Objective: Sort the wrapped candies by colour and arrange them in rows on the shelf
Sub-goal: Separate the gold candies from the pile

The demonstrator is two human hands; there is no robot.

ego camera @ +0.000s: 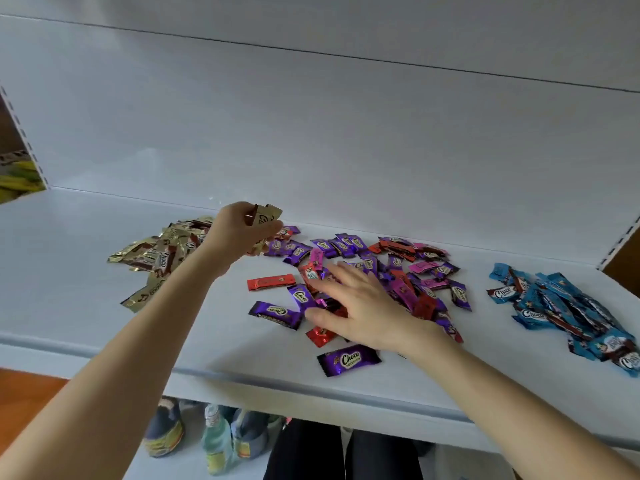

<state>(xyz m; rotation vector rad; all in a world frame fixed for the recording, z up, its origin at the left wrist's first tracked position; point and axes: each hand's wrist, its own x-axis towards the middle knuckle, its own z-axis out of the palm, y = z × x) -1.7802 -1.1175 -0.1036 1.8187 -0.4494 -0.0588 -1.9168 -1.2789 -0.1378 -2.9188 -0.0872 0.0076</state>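
Wrapped candies lie on a white shelf (86,327). A gold pile (159,251) sits at the left, a blue pile (568,306) at the right. Between them spreads a mixed heap of purple, red and pink candies (408,268). My left hand (239,230) hovers raised between the gold pile and the heap, gripping a few gold candies (266,214). My right hand (360,303) lies flat with spread fingers on the front of the mixed heap, touching red and purple candies. A single purple candy (348,359) lies near the shelf's front edge, and a red one (270,282) lies apart at the heap's left.
The shelf's white back panel (311,133) rises behind the candies. Perforated uprights stand at both ends. Below the front edge (242,379) a lower shelf holds bottles and packets (214,434). Dark trousers show at the bottom centre.
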